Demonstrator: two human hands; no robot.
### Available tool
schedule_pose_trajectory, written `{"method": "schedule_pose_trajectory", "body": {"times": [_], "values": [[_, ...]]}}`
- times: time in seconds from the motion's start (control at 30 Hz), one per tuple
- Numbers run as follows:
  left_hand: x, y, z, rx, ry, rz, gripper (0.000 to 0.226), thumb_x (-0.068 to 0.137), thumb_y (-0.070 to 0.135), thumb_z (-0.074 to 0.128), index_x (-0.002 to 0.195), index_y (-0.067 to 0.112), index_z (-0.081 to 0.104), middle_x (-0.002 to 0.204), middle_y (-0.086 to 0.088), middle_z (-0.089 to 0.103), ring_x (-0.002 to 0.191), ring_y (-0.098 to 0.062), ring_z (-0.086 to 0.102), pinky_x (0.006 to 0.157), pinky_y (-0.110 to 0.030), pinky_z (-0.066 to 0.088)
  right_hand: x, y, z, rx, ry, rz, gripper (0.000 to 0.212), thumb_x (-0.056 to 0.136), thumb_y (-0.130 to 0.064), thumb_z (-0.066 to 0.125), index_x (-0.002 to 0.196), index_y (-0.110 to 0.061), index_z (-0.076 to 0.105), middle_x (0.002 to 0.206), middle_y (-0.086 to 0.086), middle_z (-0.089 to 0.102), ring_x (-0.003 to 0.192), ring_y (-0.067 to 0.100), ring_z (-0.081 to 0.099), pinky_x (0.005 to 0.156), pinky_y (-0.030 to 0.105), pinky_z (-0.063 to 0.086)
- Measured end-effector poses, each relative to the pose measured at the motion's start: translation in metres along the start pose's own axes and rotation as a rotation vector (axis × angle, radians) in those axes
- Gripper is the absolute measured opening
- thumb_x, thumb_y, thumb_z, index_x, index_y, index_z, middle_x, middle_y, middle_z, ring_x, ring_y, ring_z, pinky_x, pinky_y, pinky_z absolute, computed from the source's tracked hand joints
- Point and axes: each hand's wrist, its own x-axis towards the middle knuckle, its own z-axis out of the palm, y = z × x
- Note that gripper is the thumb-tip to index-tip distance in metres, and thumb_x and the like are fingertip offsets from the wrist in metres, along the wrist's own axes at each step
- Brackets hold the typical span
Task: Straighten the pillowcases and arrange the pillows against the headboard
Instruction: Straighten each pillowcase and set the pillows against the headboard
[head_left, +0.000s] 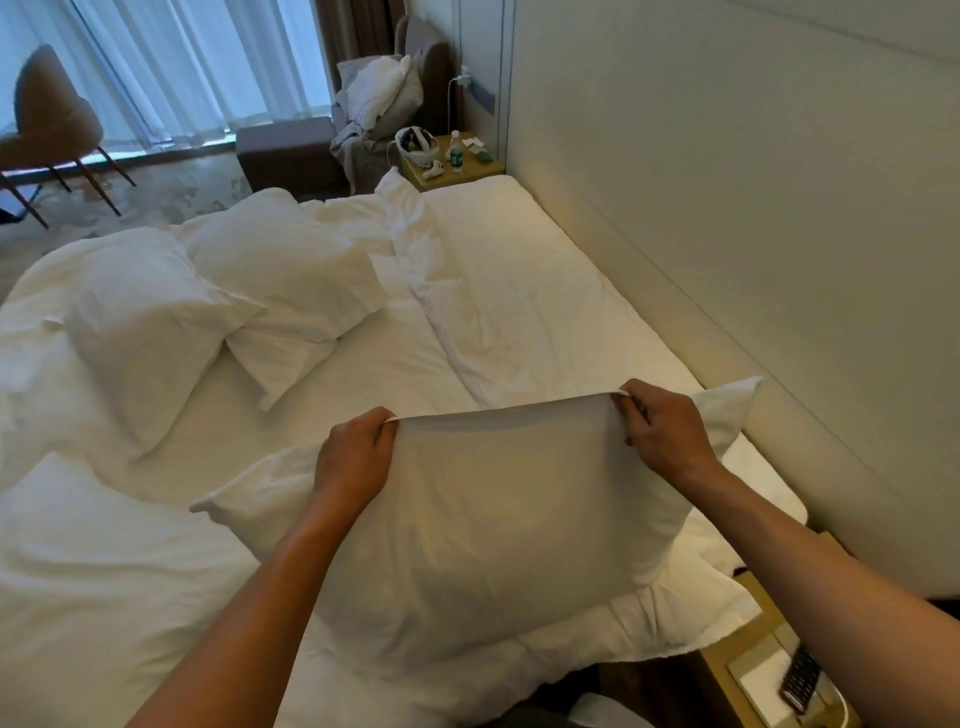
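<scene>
1. The left hand (356, 457) and right hand (665, 428) pinch the top edge of a white pillow (488, 530), fingers pressed together on the cloth
2. The pillow stands on the bed (363, 374), near the headboard (753, 260)

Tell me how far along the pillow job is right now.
Early stage. Nothing stands against the headboard yet. In hand: the left hand and right hand pinch the far edge of one pillow, pulling its case taut. Left: two pillows lie loose mid-bed, another at near left, then arranging all.
</scene>
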Motion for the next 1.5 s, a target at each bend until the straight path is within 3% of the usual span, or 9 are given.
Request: {"method": "schedule_pose_trajectory", "body": {"times": [0.17,0.47,0.67,0.87,1.0,1.17,1.3,1.5], "values": [[0.026,0.033,-0.006,-0.023,0.010,0.102,0.026,0.103,0.030,0.048,0.090,0.025,0.070,0.082,0.000,0.072,0.079,-0.025,0.065,0.067,-0.036,0.049,-0.003,-0.004,-0.038,0.005,0.127,0.043,0.029,0.105,-0.032,0.054,0.077,-0.027,0.061,0.064,-0.010,0.067,0.067,0.004,0.062,0.066,0.034,0.049],[0.056,0.125,0.031,-0.084,0.049,0.236,0.025,0.104,0.031,0.046,0.093,0.028,0.069,0.083,0.005,0.070,0.077,-0.018,0.060,0.066,-0.033,0.044,0.009,0.054,-0.110,0.025,0.279,0.123,0.032,0.103,-0.033,0.053,0.075,-0.023,0.062,0.069,-0.006,0.067,0.070,0.016,0.061,0.068,0.039,0.050],[0.064,0.169,0.110,-0.017,-0.077,0.127,0.027,0.104,0.031,0.046,0.100,0.025,0.072,0.094,-0.001,0.075,0.087,-0.024,0.067,0.074,-0.038,0.053,0.023,0.151,-0.100,0.056,0.121,0.249,0.030,0.105,-0.033,0.052,0.079,-0.025,0.065,0.077,-0.006,0.066,0.075,0.016,0.061,0.069,0.037,0.048],[0.076,0.191,0.156,0.000,-0.139,-0.029,0.024,0.104,0.034,0.047,0.093,0.029,0.068,0.079,0.005,0.070,0.076,-0.021,0.067,0.072,-0.039,0.055,0.043,0.226,-0.081,0.103,0.044,0.222,0.030,0.106,-0.037,0.049,0.084,-0.026,0.066,0.080,-0.009,0.066,0.075,0.008,0.060,0.065,0.033,0.048],[0.080,0.191,0.165,0.033,-0.136,-0.115,0.024,0.103,0.032,0.049,0.089,0.027,0.067,0.073,0.009,0.067,0.074,-0.021,0.065,0.066,-0.035,0.048,0.061,0.241,-0.071,0.113,-0.031,0.153,0.025,0.106,-0.036,0.050,0.086,-0.030,0.063,0.082,-0.010,0.063,0.074,0.004,0.056,0.062,0.023,0.041],[0.080,0.192,0.169,0.054,-0.138,-0.159,0.027,0.103,0.026,0.051,0.097,0.017,0.076,0.090,0.003,0.073,0.085,-0.020,0.063,0.074,-0.032,0.042,0.075,0.247,-0.061,0.106,-0.048,0.140,0.026,0.106,-0.036,0.049,0.088,-0.025,0.066,0.083,-0.009,0.063,0.072,0.011,0.056,0.060,0.022,0.039],[0.079,0.194,0.169,0.052,-0.172,-0.197,0.038,0.104,0.025,0.050,0.078,0.005,0.069,0.072,-0.010,0.069,0.076,-0.030,0.064,0.070,-0.042,0.049,0.076,0.248,-0.052,0.072,-0.053,0.148,0.027,0.106,-0.033,0.049,0.093,-0.020,0.068,0.086,-0.005,0.064,0.074,0.018,0.057,0.062,0.032,0.041],[0.079,0.187,0.170,0.011,-0.185,-0.132,0.036,0.103,0.024,0.052,0.079,0.001,0.066,0.080,-0.013,0.067,0.081,-0.030,0.061,0.079,-0.043,0.047,0.075,0.246,-0.047,0.061,-0.042,0.165,0.027,0.106,-0.034,0.049,0.092,-0.020,0.067,0.085,-0.006,0.060,0.074,0.019,0.055,0.066,0.034,0.040]]}}
